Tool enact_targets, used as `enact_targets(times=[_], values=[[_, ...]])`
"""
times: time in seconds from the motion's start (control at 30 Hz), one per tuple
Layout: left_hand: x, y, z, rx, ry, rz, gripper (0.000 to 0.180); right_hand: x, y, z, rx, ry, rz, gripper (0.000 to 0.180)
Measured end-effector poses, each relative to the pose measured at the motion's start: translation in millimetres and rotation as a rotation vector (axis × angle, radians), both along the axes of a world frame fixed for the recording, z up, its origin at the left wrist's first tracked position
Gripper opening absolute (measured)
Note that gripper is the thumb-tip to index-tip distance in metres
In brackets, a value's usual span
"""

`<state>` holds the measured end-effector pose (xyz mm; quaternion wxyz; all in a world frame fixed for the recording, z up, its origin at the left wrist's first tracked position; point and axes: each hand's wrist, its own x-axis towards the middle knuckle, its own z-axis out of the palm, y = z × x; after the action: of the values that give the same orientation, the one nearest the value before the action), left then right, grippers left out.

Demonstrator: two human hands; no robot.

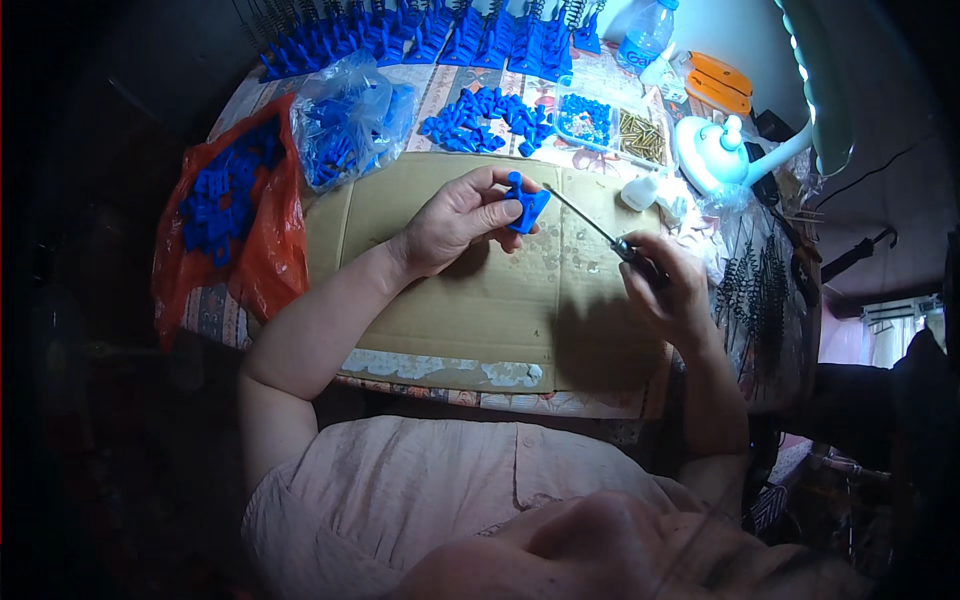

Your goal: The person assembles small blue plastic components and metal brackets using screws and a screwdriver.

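Between the thumb and fingers of my left hand (465,218) is a small blue plastic part (526,208), held above a worn cardboard sheet (430,310). My right hand (672,285) grips a screwdriver (590,222) by its dark handle. The screwdriver's thin shaft slants up and left, its tip close to the blue part's right side. Whether tip and part touch, I cannot tell. A screw at the tip is too small to make out.
Along the back stand blue pieces with black springs (490,45). An orange bag (280,235) and a clear bag (355,115) hold blue parts. Loose blue parts (480,120), a clear tray with brass screws (642,135), a lamp (712,150) and black springs (750,285) surround the cardboard.
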<state>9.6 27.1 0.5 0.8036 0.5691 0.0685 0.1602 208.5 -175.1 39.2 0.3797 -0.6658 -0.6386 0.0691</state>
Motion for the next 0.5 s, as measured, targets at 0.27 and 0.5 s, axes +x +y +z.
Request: enact_targets(times=[0.27, 0.5], values=[[-0.5, 5.9, 1.3, 0.001, -0.005, -0.019, 0.030, -0.7, 3.0, -3.0, 0.089, -0.113, 0.086, 0.027], [-0.3, 5.8, 1.3, -0.019, -0.025, -0.031, 0.032, 0.7, 3.4, -3.8, 0.090, -0.128, 0.100, 0.028]])
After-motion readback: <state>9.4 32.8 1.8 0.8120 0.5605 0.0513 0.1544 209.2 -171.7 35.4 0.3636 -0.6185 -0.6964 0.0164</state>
